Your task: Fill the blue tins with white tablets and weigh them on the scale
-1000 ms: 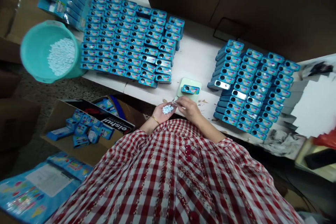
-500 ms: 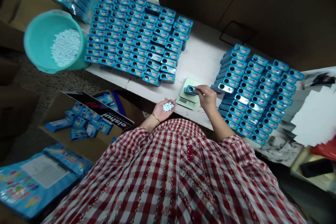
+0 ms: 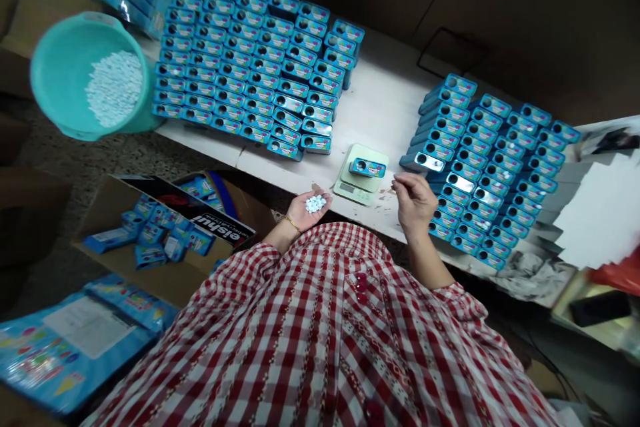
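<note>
My left hand (image 3: 304, 210) is cupped palm up near my body and holds a small heap of white tablets (image 3: 315, 203). A small blue tin (image 3: 367, 167) lies on a pale green scale (image 3: 355, 188) at the table's front edge. To the right of the scale my right hand (image 3: 416, 201) hovers with its fingers curled and the tips pinched together; I cannot make out whether anything is between them. It does not touch the tin.
Several rows of blue tins (image 3: 250, 60) cover the table's left, and another block of tins (image 3: 493, 153) its right. A teal basin (image 3: 60, 53) of white tablets stands far left. A cardboard box (image 3: 115, 203) with blue packs sits below the table, and blue packages (image 3: 60, 353) lie bottom left.
My right hand went from my left palm to the tin on the scale, then drew back to the right of the scale. The left hand stayed cupped with the tablets.
</note>
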A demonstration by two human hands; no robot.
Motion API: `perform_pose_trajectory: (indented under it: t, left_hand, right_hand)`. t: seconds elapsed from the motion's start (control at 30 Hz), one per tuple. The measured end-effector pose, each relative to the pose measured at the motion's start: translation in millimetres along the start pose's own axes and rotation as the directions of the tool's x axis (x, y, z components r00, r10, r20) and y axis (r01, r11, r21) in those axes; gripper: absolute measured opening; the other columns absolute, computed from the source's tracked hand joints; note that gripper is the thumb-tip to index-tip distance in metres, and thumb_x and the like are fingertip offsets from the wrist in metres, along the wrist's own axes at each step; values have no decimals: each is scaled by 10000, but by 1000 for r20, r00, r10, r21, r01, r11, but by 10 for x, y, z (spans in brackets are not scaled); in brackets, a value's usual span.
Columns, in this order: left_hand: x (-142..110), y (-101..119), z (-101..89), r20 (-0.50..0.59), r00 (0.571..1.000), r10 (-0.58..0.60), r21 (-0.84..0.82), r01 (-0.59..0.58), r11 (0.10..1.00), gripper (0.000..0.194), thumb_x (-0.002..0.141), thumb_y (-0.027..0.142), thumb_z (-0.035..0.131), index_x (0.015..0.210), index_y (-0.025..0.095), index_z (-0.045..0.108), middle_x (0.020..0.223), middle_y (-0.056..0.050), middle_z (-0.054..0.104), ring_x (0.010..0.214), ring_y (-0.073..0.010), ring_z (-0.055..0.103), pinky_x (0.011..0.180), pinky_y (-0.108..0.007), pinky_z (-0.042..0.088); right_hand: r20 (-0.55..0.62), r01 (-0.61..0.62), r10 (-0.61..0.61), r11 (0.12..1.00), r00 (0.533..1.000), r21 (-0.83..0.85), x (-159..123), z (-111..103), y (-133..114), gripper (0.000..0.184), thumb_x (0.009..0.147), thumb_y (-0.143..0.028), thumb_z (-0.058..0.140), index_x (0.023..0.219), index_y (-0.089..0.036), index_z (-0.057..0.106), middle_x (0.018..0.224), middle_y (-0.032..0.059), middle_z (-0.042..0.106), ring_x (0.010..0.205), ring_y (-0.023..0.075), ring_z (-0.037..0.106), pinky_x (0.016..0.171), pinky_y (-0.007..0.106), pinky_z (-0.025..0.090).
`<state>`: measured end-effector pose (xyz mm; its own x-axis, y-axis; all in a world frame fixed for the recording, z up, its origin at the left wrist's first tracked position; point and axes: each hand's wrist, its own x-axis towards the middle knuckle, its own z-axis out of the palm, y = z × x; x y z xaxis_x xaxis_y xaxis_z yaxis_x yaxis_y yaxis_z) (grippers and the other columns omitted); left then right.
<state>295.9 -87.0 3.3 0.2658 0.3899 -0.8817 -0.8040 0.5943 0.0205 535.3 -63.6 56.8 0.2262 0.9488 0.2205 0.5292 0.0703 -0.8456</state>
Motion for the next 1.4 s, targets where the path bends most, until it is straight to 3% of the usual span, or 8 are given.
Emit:
perform_pose_trajectory:
  t: [0.23,0.37,0.47,0.6,0.87,1.1,1.2,1.4]
  left_hand:
    - [-4,-60,35,-8,1000,-5,7,5,1000,216,813,137,420,830,111,634,704,-93,666,743,-168,645,728,-302,526]
    - [29,-96,175,40,998,-38,16,37,999,235,825,155,406,784,94,630,710,-108,661,732,-177,642,679,-298,522]
    - [42,-72,274,57,996,-71,22,70,997,228,834,178,423,729,101,610,705,-104,648,698,-166,635,534,-232,490]
    - [10,40,259,97,990,-97,-7,98,995,235,847,197,430,687,102,574,688,-88,617,662,-149,622,437,-176,430]
    - [-195,372,-105,-49,998,30,-110,-35,993,234,870,174,403,708,100,556,713,-84,612,671,-141,625,446,-172,450]
    - [-351,554,-380,-224,968,108,-154,-145,977,180,864,149,425,750,104,557,720,-82,630,634,-144,630,423,-174,449]
    - [-333,616,-378,-234,968,93,-131,-126,983,194,868,148,414,745,102,557,715,-80,631,632,-146,631,426,-178,454]
    - [-179,630,-271,-170,983,75,-45,-83,996,268,883,157,364,721,93,568,711,-87,628,662,-155,635,451,-186,467]
  right_hand:
    - [174,55,-51,998,983,-14,3,196,-87,158,828,-312,522,814,-223,651,805,31,657,793,168,617,739,351,518]
    - [472,283,-241,959,848,-20,1,361,-226,232,843,-335,505,1013,-229,622,1016,68,646,972,194,580,850,376,475]
    - [490,355,-169,880,855,-316,67,387,-85,435,811,-343,543,1219,-198,496,1258,119,511,1153,266,447,929,455,390]
    - [568,372,-35,788,822,-491,300,366,291,427,817,-275,507,1230,-172,475,1142,124,570,1017,270,492,852,409,415]
    - [286,143,41,792,957,-593,1794,817,634,391,790,-243,486,1167,-141,514,1073,150,581,978,291,513,841,415,419]
    - [275,37,113,873,955,-486,2695,1527,694,487,781,-87,431,1255,-193,465,1360,89,414,1170,229,456,950,364,390]
    - [204,80,7,907,979,-414,2509,1240,796,476,793,-91,413,1247,-225,468,1403,48,360,1221,197,413,964,354,385]
    - [207,275,-187,756,960,-594,1259,-273,985,255,833,-291,483,1022,-197,625,1066,96,584,1017,233,504,884,410,396]
